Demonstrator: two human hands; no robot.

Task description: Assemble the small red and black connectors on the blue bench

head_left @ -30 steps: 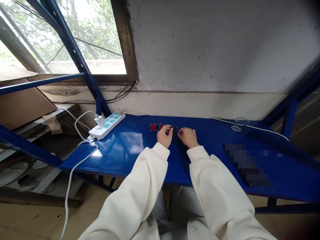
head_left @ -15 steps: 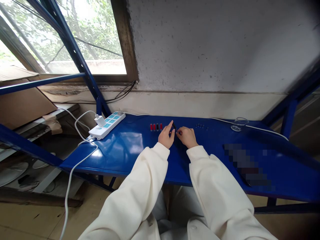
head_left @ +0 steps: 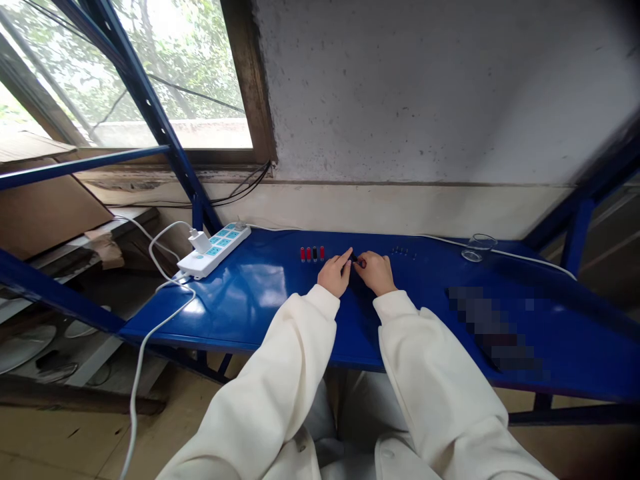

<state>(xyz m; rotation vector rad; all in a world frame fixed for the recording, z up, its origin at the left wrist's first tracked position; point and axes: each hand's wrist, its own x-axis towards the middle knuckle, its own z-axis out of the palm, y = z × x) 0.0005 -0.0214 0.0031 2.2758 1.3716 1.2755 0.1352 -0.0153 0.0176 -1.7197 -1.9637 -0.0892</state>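
R hand point(head_left: 376, 271) holds small dark pc point(head_left: 353, 257) over blue tbl point(head_left: 230, 300), L hand point(head_left: 334, 275) fingertips right by it (contact unclear), w/ red/blk cyls point(head_left: 315, 254) in row just L, tiny pts point(head_left: 399, 251) just R, clear cup point(head_left: 473, 255) farther R nr back edge, white pwr strip point(head_left: 217, 250) far L.

This looks like a plain workshop or storeroom corner, though which of the two cannot be told for certain. A blue metal desk point(head_left: 240, 307) crosses the centre, joined to racking whose upright post point(head_left: 134, 83), pierced with holes, slants through the upper left. The grey wall point(head_left: 400, 100) at upper right is spotted, and the window frame point(head_left: 257, 87) worn. Loose black cables point(head_left: 250, 188) hang below it. At left, cardboard point(head_left: 45, 213) sits above a cluttered shelf; a power strip point(head_left: 215, 252) lies on the desk.
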